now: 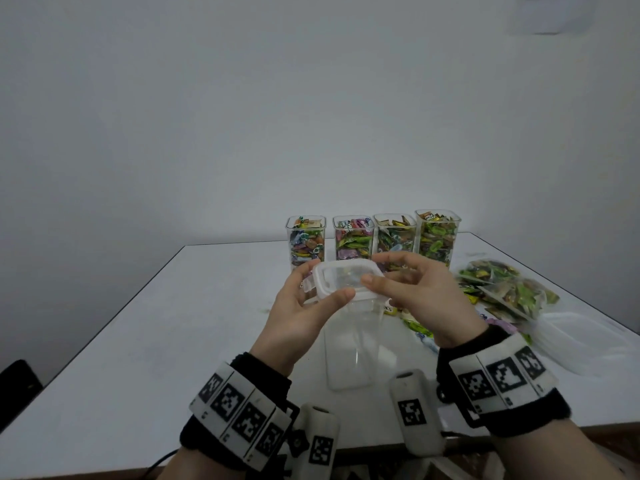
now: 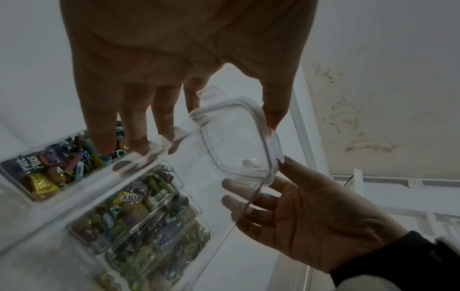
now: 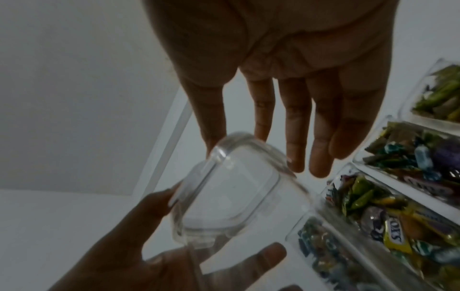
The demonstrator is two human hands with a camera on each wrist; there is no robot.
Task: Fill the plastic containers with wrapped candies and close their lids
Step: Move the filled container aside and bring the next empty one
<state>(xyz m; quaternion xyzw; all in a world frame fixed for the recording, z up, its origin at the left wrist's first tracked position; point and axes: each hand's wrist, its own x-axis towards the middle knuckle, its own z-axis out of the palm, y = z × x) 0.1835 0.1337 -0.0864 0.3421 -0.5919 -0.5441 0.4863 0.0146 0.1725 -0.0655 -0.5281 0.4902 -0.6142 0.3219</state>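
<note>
A: Head view first, so both hands are on the clear lid (image 1: 346, 280), up above the empty container (image 1: 351, 351) that stands on the counter (image 1: 166, 323). Left hand (image 1: 301, 317) has its thumb on the near rim and fingers behind the far-left corner. Right hand (image 1: 426, 299) pinches the right side, thumb on top, fingers loosely spread behind.

B: Is the lid off the tub or seated on it?

A: Can't tell tbh, clear on clear. Palms face each other, wrists raised.

B: Any readable labels?

A: In the left wrist view a purple wrapper says "fruit plus" (image 2: 30, 164). Right wrist view shows a yellow one, only "OX" legible (image 3: 395, 235).

B: And the rest?

A: Four filled containers (image 1: 372, 240) in a row at the back, no lids. Bags of candies (image 1: 502, 289) to the right, loose candies (image 1: 419, 327) just beside them.
</note>
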